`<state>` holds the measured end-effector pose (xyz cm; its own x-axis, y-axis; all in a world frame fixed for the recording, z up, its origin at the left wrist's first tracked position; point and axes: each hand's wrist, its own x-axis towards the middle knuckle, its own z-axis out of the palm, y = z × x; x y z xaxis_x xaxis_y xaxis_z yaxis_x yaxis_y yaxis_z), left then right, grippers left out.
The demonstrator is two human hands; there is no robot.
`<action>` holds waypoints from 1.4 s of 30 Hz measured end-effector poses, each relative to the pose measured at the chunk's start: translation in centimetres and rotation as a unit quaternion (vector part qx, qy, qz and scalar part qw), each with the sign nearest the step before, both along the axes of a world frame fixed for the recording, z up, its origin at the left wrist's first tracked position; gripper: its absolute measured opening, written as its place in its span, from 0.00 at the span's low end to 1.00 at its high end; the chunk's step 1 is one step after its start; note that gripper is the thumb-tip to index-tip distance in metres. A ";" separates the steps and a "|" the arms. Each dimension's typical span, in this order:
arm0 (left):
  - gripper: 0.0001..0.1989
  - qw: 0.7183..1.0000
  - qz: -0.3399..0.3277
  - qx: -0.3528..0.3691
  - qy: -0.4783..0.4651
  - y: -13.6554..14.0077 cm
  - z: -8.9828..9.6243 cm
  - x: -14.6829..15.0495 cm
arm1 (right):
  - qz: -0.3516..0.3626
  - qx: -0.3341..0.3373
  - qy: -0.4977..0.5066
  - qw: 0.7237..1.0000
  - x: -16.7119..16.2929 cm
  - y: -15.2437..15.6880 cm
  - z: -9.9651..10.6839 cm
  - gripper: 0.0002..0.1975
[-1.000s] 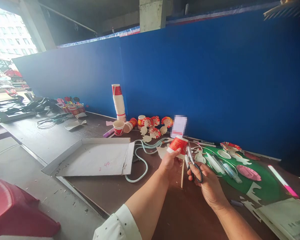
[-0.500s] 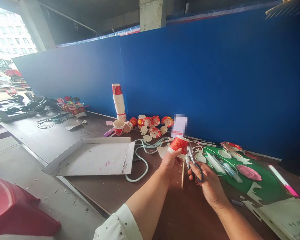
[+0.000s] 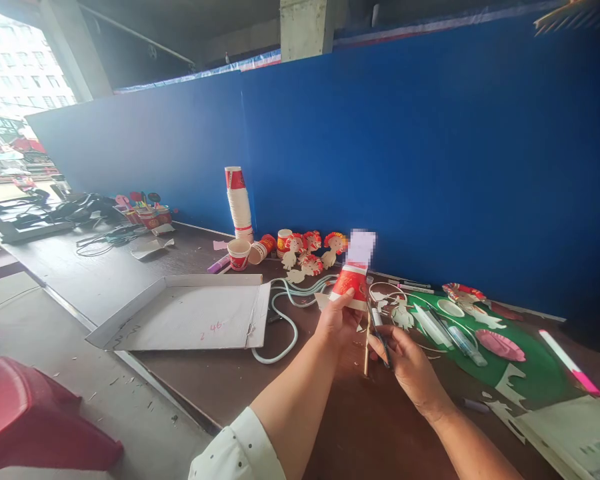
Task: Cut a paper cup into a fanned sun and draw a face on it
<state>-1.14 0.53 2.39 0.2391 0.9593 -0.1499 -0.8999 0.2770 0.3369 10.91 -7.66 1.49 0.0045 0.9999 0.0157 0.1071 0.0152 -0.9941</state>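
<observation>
A red paper cup [image 3: 351, 285] with a white rim is gripped in my left hand [image 3: 341, 319], its rim turned down toward me. My right hand [image 3: 405, 363] is closed around a pair of scissors [image 3: 379, 337]. The blades point up and meet the cup's right side near the rim; whether they are cutting into it I cannot tell. Below the cup a thin wooden stick [image 3: 367, 357] lies on the brown table [image 3: 280, 400]. Behind the cup stands a blurred pale card [image 3: 363, 247].
A shallow white cardboard tray [image 3: 205, 313] lies to the left, with a pale cable [image 3: 293, 343] beside it. Stacked cups [image 3: 239, 207] and paper figures [image 3: 310, 250] stand along the blue partition [image 3: 405, 147]. Markers, a pink paper piece [image 3: 500, 345] and scraps lie on a green mat [image 3: 535, 373].
The cup has tilted more upright and shifted slightly left. The scissors have moved down a little and turned, with their blades closer together along the cup's side.
</observation>
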 end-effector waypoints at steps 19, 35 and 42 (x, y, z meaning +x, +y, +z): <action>0.07 0.998 0.033 -0.048 -0.017 -0.1 0.0 0.5 | 0.004 0.031 -0.042 0.999 -0.7 -0.3 -0.4 0.17; 0.05 0.998 0.028 -0.046 -0.026 -0.4 -0.2 1.1 | -0.005 0.077 -0.101 0.992 -0.7 -0.1 -1.1 0.18; 0.05 0.999 0.020 -0.033 -0.005 -0.6 -0.1 1.0 | -0.019 0.085 -0.115 0.990 -0.7 -0.3 -1.0 0.19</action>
